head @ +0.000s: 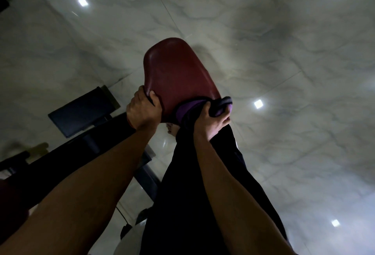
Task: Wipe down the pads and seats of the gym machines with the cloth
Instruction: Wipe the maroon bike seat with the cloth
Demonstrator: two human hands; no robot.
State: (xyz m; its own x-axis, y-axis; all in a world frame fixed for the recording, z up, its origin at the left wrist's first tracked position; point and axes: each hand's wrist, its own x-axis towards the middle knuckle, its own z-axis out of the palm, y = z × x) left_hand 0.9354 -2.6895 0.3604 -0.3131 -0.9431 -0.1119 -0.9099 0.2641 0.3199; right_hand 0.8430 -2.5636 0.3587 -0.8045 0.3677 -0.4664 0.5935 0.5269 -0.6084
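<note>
Seat (178, 76), glossy dark red, gripped at edge by left hand (142, 110); purple cloth (183, 110) clutched in right hand (211, 123).

Near seat (176, 72) edge hidden by cloth (183, 110); frame (50, 153) cropped left.

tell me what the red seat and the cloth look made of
The red seat looks like vinyl or leatherette: smooth, semi-glossy, with a soft sheen near its top. The cloth seems a soft matte fabric, purple and dark, bunched into folds.

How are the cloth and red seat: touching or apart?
Touching. Head view shows the cloth, gripped by the right hand, pressed against the near edge of the red seat.
</note>
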